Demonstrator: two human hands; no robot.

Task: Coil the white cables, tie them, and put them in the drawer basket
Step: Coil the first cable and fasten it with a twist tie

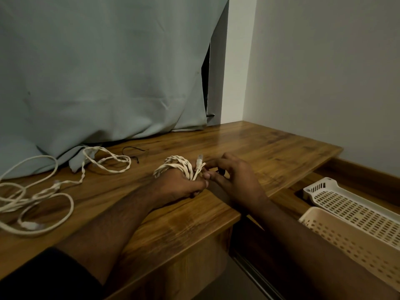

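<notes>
- The left hand (180, 184) grips a coiled white cable (176, 166) wound around it, resting on the wooden desk (270, 148).
- The right hand (234, 177), fingers curled, pinches the coil's plug end (199, 162).
- Loose white cables (43, 191) lie at left.
- Two perforated baskets (346, 213) sit in the open drawer at right.

Loose white cables (36, 204) are sprawling over the wooden desktop's (270, 152) left part, and a thin black tie (135, 151) is lying near its back edge. The grey curtain (104, 72) is slumping onto the back-left corner. Bare wood is stretching toward the right edge. Below the right edge, two perforated baskets (346, 213) are sitting in the open drawer.
</notes>
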